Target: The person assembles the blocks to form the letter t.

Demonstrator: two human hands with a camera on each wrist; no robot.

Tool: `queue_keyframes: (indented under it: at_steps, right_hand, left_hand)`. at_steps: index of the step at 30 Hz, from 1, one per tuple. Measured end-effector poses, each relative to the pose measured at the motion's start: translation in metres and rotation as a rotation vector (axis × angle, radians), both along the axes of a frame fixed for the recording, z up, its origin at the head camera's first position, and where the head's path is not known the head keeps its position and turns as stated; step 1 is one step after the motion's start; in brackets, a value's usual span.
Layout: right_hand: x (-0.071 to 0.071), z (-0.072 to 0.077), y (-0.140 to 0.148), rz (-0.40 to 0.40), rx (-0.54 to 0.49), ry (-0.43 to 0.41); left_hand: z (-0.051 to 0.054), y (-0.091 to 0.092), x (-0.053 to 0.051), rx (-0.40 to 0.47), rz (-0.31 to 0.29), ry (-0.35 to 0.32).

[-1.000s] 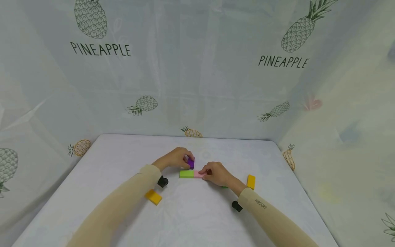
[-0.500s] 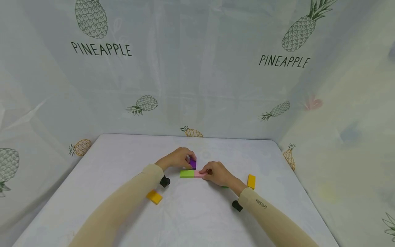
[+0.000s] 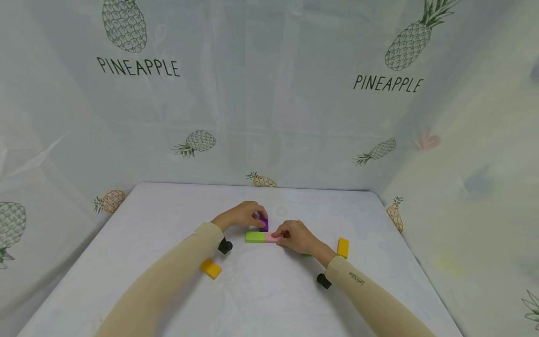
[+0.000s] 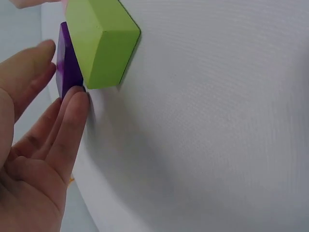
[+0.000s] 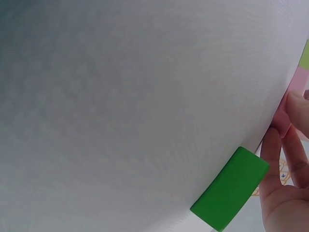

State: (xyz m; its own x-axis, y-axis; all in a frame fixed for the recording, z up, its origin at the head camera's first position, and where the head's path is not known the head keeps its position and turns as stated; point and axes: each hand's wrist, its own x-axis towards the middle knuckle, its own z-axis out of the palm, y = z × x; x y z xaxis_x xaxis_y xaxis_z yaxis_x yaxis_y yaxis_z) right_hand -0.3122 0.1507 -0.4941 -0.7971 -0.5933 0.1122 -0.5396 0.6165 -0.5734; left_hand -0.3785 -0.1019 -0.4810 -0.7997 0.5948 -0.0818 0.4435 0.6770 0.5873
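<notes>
My left hand (image 3: 243, 215) holds a small purple block (image 3: 264, 226) between thumb and fingers, just behind a light green block (image 3: 254, 238). In the left wrist view, fingertips lie at the near end of the purple block (image 4: 70, 72), close beside the light green block (image 4: 104, 43). My right hand (image 3: 298, 236) pinches the outer end of a pink block (image 3: 270, 237), which lies end to end with the light green one. In the right wrist view, thumb and fingers of the right hand (image 5: 289, 188) partly cover the pink block (image 5: 299, 82).
A green block (image 5: 229, 188) lies near my right hand, mostly hidden beneath it in the head view. One yellow block (image 3: 343, 247) is at the right of the table (image 3: 269, 299), another yellow block (image 3: 210, 268) beside my left forearm. A pineapple-print curtain (image 3: 269, 93) hangs behind.
The left hand has moved slightly right with the purple block, bringing it behind the join of the light green and pink blocks. Its thumb has shifted up a little. The right hand stays put.
</notes>
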Motion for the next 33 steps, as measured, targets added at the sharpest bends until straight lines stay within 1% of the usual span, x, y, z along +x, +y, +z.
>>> queue_keyframes:
  at_steps: [5,9,15,19,22,27,33]
  right_hand:
    - [0.0,-0.0006,0.0,-0.004,-0.001,0.001]
    - [0.0006,-0.0006,0.0,0.001,-0.004,0.003]
    - [0.0001,-0.0016,0.0001,0.005,-0.002,0.012]
    - [0.0003,-0.0017,-0.0004,0.001,0.008,0.018]
    - [0.0006,-0.0015,-0.0007,0.0,0.009,0.017]
    - [-0.0006,-0.0019,-0.0005,0.003,-0.001,0.007]
    - [-0.0019,-0.0029,0.0,-0.004,0.004,0.011]
  left_hand:
    - [-0.0007,0.0005,-0.0019,0.01,-0.007,0.003]
    - [-0.0005,-0.0001,-0.0027,0.022,-0.027,0.002]
    - [0.0024,-0.0027,-0.0028,0.012,-0.074,-0.005]
    - [0.0026,-0.0049,-0.0064,-0.009,-0.114,-0.013]
    - [0.0028,-0.0062,-0.0087,-0.019,-0.13,-0.016]
    - [0.0051,-0.0068,-0.0073,-0.028,-0.141,-0.001]
    - [0.0067,-0.0065,-0.0046,-0.015,-0.158,0.012]
